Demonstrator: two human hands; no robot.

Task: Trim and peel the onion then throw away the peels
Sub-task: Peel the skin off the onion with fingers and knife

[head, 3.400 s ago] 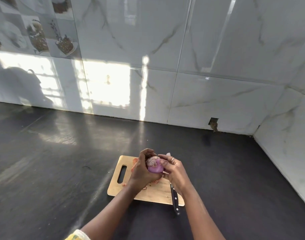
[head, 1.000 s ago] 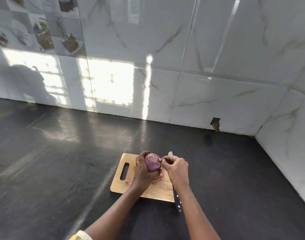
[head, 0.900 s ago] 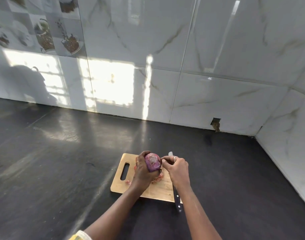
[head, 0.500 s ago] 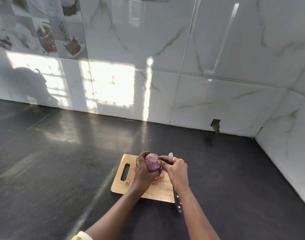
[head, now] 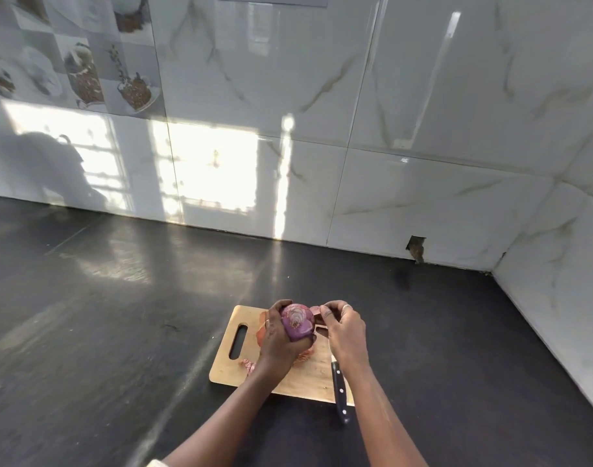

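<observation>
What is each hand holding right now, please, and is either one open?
Left hand: closed around the onion, held above the cutting board.
Right hand: fingertips pinched on a strip of peel beside the onion.

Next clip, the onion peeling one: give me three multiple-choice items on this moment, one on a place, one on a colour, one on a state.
1. Where does the knife lie?
A. In the right hand
B. On the right edge of the cutting board, handle over the near edge
C. On the counter by the wall

2. What colour is the onion?
A. Purple
B. White
C. Yellow

3. What is the right hand doing?
A. Resting flat on the board
B. Gripping the knife
C. Pinching a strip of peel at the onion

Answers: 1 B, the black handle sticks out past the board's near edge. 2 A, its skin shows purple in the left hand. 3 C, its fingertips close on peel beside the onion.
</observation>
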